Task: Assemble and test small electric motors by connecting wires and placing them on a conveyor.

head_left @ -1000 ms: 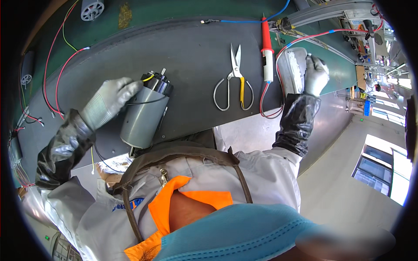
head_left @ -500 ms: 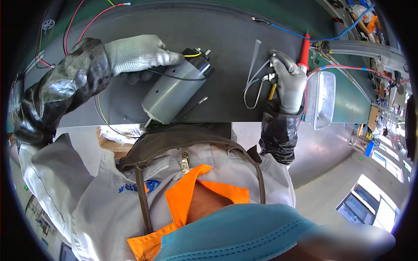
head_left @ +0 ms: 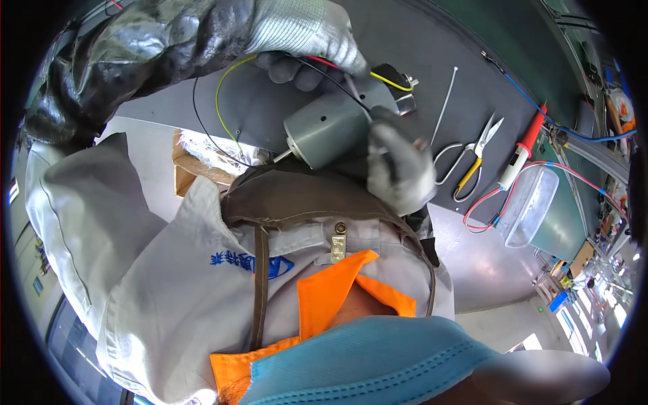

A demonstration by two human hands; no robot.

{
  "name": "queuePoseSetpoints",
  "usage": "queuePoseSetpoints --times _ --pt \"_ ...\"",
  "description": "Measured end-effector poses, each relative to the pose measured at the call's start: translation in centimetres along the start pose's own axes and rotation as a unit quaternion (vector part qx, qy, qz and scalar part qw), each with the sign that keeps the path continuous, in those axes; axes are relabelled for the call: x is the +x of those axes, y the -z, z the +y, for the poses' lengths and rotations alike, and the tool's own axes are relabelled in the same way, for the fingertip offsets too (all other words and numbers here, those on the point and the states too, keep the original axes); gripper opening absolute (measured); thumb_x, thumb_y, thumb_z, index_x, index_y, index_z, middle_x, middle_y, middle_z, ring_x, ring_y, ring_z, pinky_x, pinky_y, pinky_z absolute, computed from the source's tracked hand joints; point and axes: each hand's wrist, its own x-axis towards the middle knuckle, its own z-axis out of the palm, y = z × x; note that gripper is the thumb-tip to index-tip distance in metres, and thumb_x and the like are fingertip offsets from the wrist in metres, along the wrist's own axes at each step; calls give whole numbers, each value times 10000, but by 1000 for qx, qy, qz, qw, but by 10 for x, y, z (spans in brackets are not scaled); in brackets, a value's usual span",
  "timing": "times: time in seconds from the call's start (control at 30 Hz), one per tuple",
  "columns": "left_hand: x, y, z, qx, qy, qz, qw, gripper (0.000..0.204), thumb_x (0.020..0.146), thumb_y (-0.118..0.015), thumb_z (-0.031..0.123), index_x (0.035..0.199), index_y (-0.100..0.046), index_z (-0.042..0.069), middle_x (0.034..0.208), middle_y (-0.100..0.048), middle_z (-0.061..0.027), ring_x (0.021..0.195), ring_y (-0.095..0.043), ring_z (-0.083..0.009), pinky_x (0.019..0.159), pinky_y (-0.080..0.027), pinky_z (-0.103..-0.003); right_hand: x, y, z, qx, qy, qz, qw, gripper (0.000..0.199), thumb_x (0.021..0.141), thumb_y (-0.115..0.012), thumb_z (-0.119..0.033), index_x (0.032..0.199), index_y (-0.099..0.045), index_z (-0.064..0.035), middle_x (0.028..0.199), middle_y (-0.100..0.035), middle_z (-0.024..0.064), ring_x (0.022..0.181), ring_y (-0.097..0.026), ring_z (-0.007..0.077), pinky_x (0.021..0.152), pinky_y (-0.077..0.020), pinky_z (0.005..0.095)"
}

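Observation:
A grey cylindrical motor (head_left: 327, 125) lies tilted near the table's front edge, its shaft toward my body. My left hand (head_left: 314, 40), in a white-grey glove, is closed around red and black wires (head_left: 337, 84) above the motor. A yellow wire (head_left: 395, 84) bends over the motor's black end. From the left fingertips a pale narrow strip, apparently a cable tie (head_left: 353, 90), runs down to my right hand (head_left: 399, 162). That hand is closed at the motor's right side, blurred by motion, its fingertips at the strip's lower end.
Right of the motor lie another cable tie (head_left: 445, 104) and scissors (head_left: 476, 155) with a partly yellow handle. Beyond are a red-and-white pen-shaped tool (head_left: 524, 148) on red cable, a clear tray (head_left: 532, 208) and a blue wire (head_left: 520, 84). An open carton (head_left: 185, 162) stands below the table edge.
My right hand has left the scissors and come left to the motor with a cable tie. My left hand has shifted along the wires, and the view has turned.

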Motion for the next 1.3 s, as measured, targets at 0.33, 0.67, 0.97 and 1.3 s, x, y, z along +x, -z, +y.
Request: queuePoseSetpoints --times 0.33,0.67,0.97,1.3 --pt "23 -49 -29 -202 -74 156 964 333 922 -596 264 1005 -667 -50 739 -658 -78 520 -599 -128 430 -455 -263 3 -11 -8 -20 -16 -38 999 330 764 -699 3 1094 -681 -16 1053 -681 181 725 -674 288 632 -553 366" --pt "66 -73 -26 -217 -168 299 914 176 925 -696 131 1042 -680 0 835 -674 11 678 -588 -10 603 -501 -172 27 -4 5 487 -296 208 795 279 932 -600 -44 1192 -619 53 989 -713 198 787 -710 229 641 -587 299" --pt "68 -78 -29 -133 -218 334 907 160 934 -680 143 1029 -705 18 823 -673 16 708 -572 -10 633 -494 -184 39 5 10 480 -311 210 793 553 898 -639 -73 1405 -452 44 885 -719 164 638 -670 148 519 -544 254" --pt "87 -83 -19 -189 -291 302 888 172 930 -693 130 1041 -698 -1 817 -671 2 716 -574 -12 633 -497 -190 59 40 23 450 -399 4 799 498 882 -634 -116 1333 -532 71 797 -685 78 506 -562 78 426 -412 201"
